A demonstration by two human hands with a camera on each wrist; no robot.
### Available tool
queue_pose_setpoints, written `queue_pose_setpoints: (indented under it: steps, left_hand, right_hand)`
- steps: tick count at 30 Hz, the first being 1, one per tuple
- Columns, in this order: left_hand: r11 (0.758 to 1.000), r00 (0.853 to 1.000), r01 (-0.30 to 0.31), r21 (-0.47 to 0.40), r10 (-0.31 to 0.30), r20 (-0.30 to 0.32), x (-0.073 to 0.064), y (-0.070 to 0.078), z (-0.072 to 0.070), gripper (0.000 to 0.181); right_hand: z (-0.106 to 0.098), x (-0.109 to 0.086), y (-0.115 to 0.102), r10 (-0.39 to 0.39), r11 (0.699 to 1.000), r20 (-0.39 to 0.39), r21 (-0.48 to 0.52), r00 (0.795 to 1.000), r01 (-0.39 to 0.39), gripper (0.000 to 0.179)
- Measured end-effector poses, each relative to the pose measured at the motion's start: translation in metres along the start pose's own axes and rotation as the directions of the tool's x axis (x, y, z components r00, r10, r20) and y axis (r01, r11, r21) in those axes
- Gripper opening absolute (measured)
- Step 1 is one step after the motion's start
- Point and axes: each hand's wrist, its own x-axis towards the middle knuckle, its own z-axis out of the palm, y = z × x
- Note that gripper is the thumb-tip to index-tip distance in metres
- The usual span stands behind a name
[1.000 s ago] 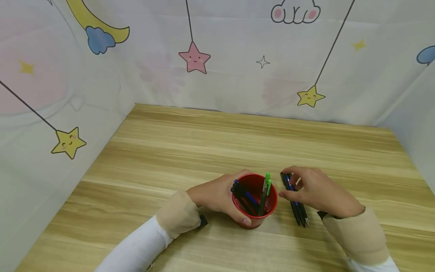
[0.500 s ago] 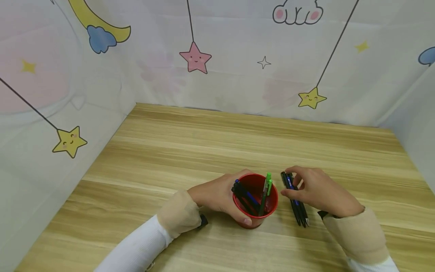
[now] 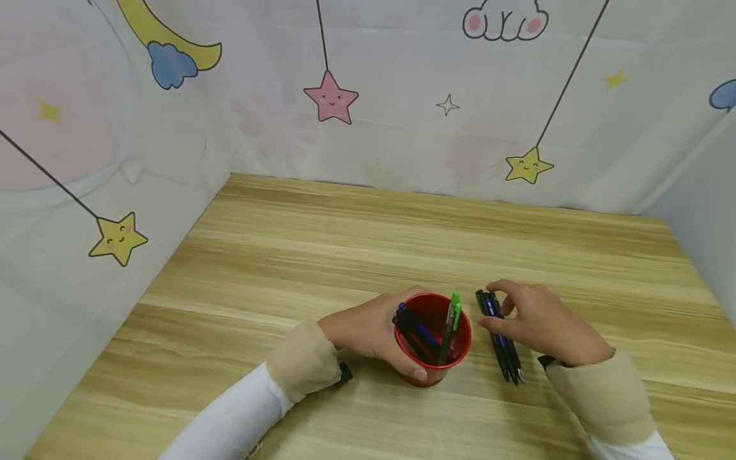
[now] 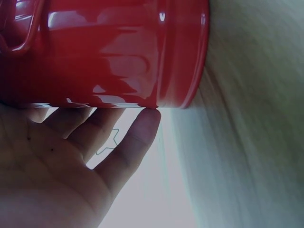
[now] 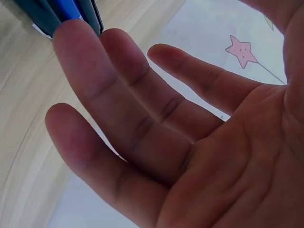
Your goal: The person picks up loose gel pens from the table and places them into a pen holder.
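Observation:
My left hand (image 3: 374, 329) grips a glossy red cup (image 3: 439, 374) standing on the table, its thumb across the front and its fingers behind. The left wrist view shows the cup's wall (image 4: 104, 52) close up, with fingertips against it. Inside lean some dark pens (image 3: 409, 321) with blue parts and a pen with a bright green top (image 3: 453, 313). To the right of the cup, several black and blue pens (image 3: 503, 354) lie side by side. My right hand (image 3: 540, 319) hovers at their far half, thumb and fingers spread and slightly bent, fingertips right by the pens (image 5: 71, 9), palm bare.
The wood-grain table (image 3: 345, 243) stretches beyond both hands. White cloth with printed stars (image 3: 330, 99) and a moon (image 3: 172, 38) hangs along the back and both sides. Tan bands (image 3: 600, 396) wrap both wrists over white sleeves (image 3: 230, 415).
My right hand has shifted slightly to the right, uncovering more of the loose pens. The left hand and the cup have stayed in place.

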Motion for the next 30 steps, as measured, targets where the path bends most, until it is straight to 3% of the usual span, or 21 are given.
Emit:
queue_pose_setpoints:
  steps: [14, 30]
  left_hand:
    - [0.998, 1.0, -0.016, 0.066, 0.016, 0.002, -0.009, 0.0, -0.001, 0.085]
    - [0.999, 1.0, -0.017, 0.049, 0.017, -0.001, -0.01, 0.0, 0.0, 0.083]
  right_hand:
    - [0.01, -0.001, -0.002, 0.038, 0.999, -0.004, -0.019, 0.999, -0.038, 0.053]
    - [0.014, 0.0, 0.006, 0.042, 0.999, 0.012, -0.027, 0.999, -0.042, 0.05]
